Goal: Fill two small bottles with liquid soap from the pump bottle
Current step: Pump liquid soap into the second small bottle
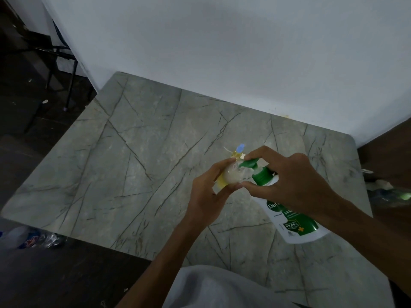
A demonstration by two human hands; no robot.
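Grey fabric [222,287] on the person's lap or shirt is closest, right at the bottom edge, with both bare forearms reaching out over it.

So, containers. Their left hand [206,196] is wrapped round a small clear bottle [231,177], held up off the desk [133,163] with its mouth right under the green spout. It looks pale inside with a bit of yellow down by the palm, but honestly I can't tell how full it is, the fingers cover too much.

Their right hand [295,185] is on the pump bottle [298,225], the white one with the green label. Its fingertips are curled over the green pump head [250,163] and the thumb is tucked underneath, just touching the small bottle. The pump bottle sits on the right part of the desk and looks tilted toward the small one.

Just behind the hands, a second small bottle [238,153] stands on the desk, with yellow liquid in it and a light blue cap.

Other stuff: the desk has a grey marble look with dark veins and is pushed up against a white wall [222,52]. Dark chair legs [60,54] are off to the far left, and some crushed plastic bottles [37,237] lie on the floor at near left. More clutter [391,194] is off the desk's right side, too dim to make out.
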